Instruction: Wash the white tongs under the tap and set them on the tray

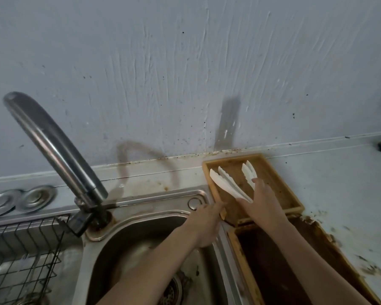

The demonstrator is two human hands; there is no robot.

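a pale, scuffed wall (163, 73) rises behind a stained tabletop (339, 183), with a steel sink (128, 234) and a curved tap (53, 146) to the left and a wire rack (24, 256) at the left edge. a wooden tray (279, 183) sits on the tabletop just right of the sink, against the wall. two pairs of white tongs show here: one pair (226, 183) lies over the tray's left part, its handle end at the fingers of the right hand (262, 203), and a second pair (249, 172) lies further in, partly hidden by that hand. the right hand reaches over the tray with fingers spread fairly flat; whether it pinches the near tongs or only touches them i cannot tell. the left hand (207, 223) hovers over the sink's right rim with fingers extended toward the tray's corner, holding nothing that shows. no water runs from the tap. judged from this, the tongs are being set down. the risk: the near pair's tips reach toward the tray's left rim, so a careless release or a nudge from the left hand could tip them off toward the sink; wet plastic also slides easily on the wood.
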